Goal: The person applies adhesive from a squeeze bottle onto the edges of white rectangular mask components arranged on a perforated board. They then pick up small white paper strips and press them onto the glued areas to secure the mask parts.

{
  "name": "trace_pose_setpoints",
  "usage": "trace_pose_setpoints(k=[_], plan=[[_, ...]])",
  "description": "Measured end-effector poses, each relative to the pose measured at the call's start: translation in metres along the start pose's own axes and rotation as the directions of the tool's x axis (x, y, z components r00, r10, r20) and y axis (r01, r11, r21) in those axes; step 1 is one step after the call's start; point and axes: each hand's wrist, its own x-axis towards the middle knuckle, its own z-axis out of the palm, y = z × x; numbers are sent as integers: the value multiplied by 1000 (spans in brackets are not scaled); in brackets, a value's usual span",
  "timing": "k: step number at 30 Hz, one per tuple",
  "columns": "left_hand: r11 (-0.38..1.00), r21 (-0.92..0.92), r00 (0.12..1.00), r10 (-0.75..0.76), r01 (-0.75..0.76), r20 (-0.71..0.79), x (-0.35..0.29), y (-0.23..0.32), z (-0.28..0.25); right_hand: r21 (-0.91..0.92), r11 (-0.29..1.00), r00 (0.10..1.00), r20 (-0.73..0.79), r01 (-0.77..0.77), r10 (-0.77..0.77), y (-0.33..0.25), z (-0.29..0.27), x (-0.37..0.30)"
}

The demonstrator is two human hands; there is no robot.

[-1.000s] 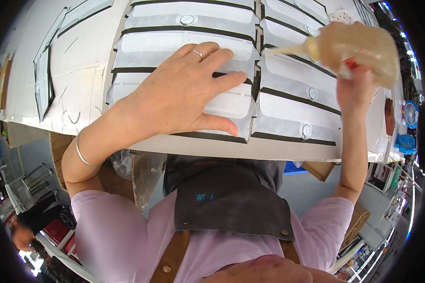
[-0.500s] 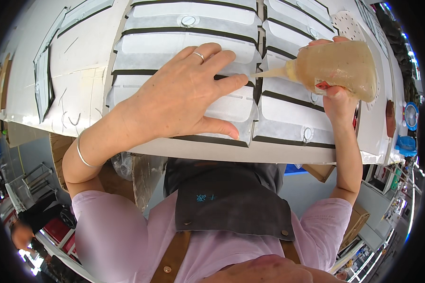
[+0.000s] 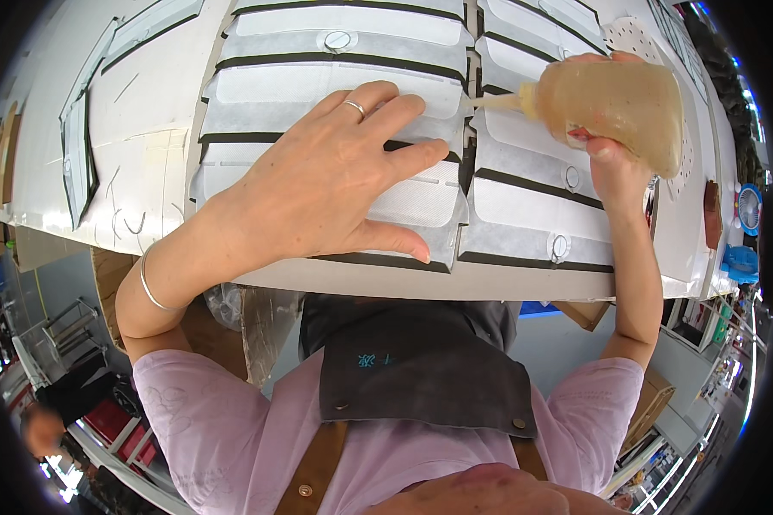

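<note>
In the head view, a white worktable [image 3: 165, 94] carries two columns of white panels edged with black strips, the left column [image 3: 335, 84] and the right column [image 3: 524, 202], parted by a narrow dark gap, with round discs [image 3: 338, 40] set on several panels. A narrow black-edged piece [image 3: 77, 159] lies well off to the left; a perforated white sheet [image 3: 631, 34] lies beyond the bottle at the far right, and a reddish-brown block [image 3: 712, 215] and a blue-rimmed fan [image 3: 749, 209] show near the right edge. The left hand [image 3: 339, 163] lies across the near panels of the left column, palm down, fingers spread wide and thumb held apart, blocking much of what is under it. The right hand [image 3: 618, 176] is wrapped around a translucent squeeze bottle [image 3: 631, 107], which is tipped on its side over the right column, its thin nozzle [image 3: 494, 101] pointing left to the gap. Half a second ago the nozzle tip was by the left index finger; now it is farther up the gap, while the left hand has hardly shifted. The bottle hides part of the right column, most right-hand fingers are behind it, and whether the tip touches a panel cannot be told.
</note>
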Motion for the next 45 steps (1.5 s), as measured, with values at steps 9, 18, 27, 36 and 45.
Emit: trace_pose_setpoints(k=[9, 18, 27, 36, 45], plan=[[1000, 14, 1000, -12, 12, 2, 0, 2, 2, 551, 834, 942, -297, 35, 157, -21, -14, -13], [997, 71, 1000, -8, 10, -25, 1, 5, 0, 913, 359, 978, -152, 195, -144, -55, -138, 14], [994, -5, 994, 111, -111, 16, 24, 18, 2, 285, 957, 996, -56, -45, 64, -8, -25, -27], [990, -16, 990, 138, -138, -15, 27, 19, 8, 284, 958, 999, -29, -31, 41, -2, -8, -27], [992, 1, 992, 128, -128, -5, 26, 21, 7, 259, 960, 993, 27, 106, -117, 6, -6, -11]])
